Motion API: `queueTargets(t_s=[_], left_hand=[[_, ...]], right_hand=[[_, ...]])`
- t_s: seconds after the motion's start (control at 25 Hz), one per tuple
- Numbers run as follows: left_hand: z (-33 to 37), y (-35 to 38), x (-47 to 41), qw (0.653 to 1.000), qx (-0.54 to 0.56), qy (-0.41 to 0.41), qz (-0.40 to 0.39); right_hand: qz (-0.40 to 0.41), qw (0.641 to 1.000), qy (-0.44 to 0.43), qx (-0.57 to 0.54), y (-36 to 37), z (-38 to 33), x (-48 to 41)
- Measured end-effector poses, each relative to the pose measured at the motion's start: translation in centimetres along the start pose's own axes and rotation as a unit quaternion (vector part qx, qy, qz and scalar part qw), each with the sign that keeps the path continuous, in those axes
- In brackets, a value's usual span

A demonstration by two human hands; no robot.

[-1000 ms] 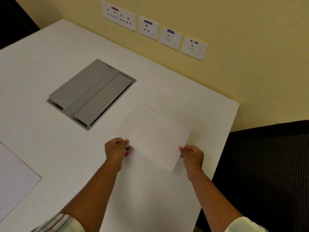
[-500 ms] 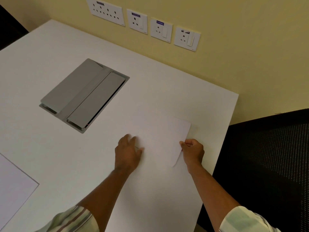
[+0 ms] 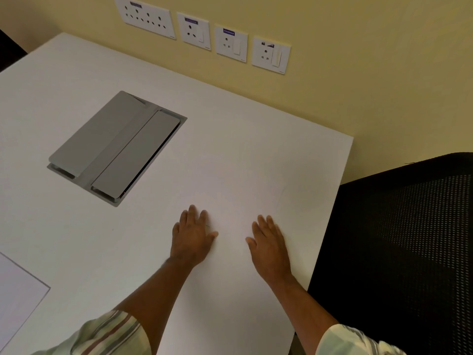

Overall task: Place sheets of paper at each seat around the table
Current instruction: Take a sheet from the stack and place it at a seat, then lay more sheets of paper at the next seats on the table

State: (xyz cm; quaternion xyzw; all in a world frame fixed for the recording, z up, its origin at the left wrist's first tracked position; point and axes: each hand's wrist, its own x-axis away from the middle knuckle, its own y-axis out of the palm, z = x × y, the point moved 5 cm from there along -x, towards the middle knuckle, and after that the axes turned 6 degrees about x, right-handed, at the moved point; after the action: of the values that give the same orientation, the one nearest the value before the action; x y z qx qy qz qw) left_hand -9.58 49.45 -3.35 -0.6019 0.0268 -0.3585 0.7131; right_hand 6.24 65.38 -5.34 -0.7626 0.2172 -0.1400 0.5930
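Both hands lie flat on the table (image 3: 76, 239), left hand (image 3: 190, 238) just left of right hand (image 3: 268, 242), near its right edge. Cable box (image 3: 115, 147) sits behind-left of them, second sheet (image 3: 18, 293) at far left. Chair (image 3: 399, 252) stands right of the table, wall sockets (image 3: 202, 34) behind.

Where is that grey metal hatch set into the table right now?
The grey hatch sits flush in the white table, left of centre in the head view, beyond and left of the left hand, below the wall sockets.

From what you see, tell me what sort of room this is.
Probably an office meeting room: a white table with a built-in grey cable box, a row of wall sockets, and a black mesh chair.
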Motion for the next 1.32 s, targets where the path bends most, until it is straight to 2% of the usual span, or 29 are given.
queueTargets(t_s=[0.28,0.52,0.76,0.96,1.32], left_hand=[[-0.4,-0.5,-0.1,0.999,-0.019,0.001,-0.044],[-4.0,-0.2,4.2,0.999,-0.029,-0.011,0.044],[-8.9,-0.1,10.5,0.997,-0.03,-0.041,0.065],[-12.2,-1.1,15.6,0.992,0.01,-0.088,0.089],[-22.8,-1.3,26.5,0.957,0.065,-0.237,0.154]], right_hand=[[-0.045,0.999,-0.009,0.022,-0.2,0.8,-0.6],[-0.043,0.998,0.007,0.041,-2.2,-0.2,-0.8],[-0.082,0.991,-0.067,0.084,-2.6,-4.0,-0.4],[-0.123,0.97,-0.188,0.088,-1.8,-10.7,0.3],[-0.167,0.914,-0.363,0.077,1.1,-28.9,3.6]])
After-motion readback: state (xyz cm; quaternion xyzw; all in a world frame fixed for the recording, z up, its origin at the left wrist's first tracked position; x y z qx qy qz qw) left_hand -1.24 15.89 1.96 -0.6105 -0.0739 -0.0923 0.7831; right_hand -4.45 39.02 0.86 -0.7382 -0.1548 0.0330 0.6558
